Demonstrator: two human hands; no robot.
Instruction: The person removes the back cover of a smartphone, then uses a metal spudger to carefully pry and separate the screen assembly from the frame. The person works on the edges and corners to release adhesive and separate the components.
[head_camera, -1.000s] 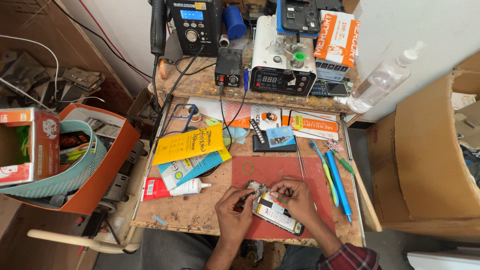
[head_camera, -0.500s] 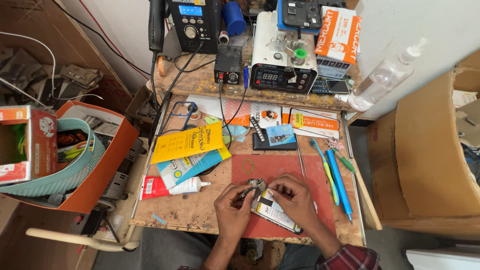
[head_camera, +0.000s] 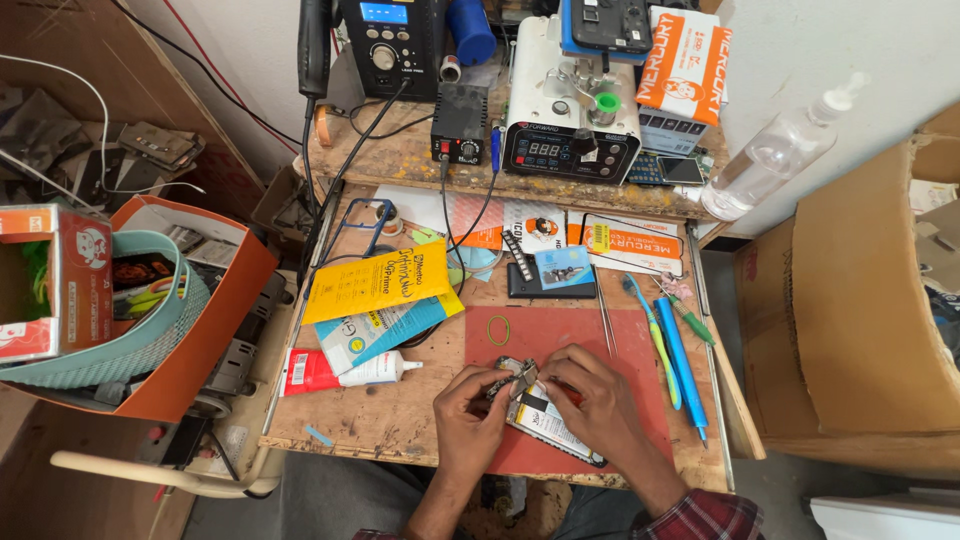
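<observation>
Left hand (head_camera: 468, 408) pinches small metal part (head_camera: 515, 377) at opened phone (head_camera: 548, 425) top; right hand (head_camera: 600, 400) presses phone down. Slip risk: part flicks toward 12 o'clock, lost near rubber band (head_camera: 498, 329).

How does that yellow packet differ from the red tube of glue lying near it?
The yellow packet is flat and wide; the red tube is narrow, with a white pointed nozzle. The packet lies farther up the bench, overlapping a blue packet; the tube lies nearer the person, left of the left hand. Neither is being touched.
</observation>
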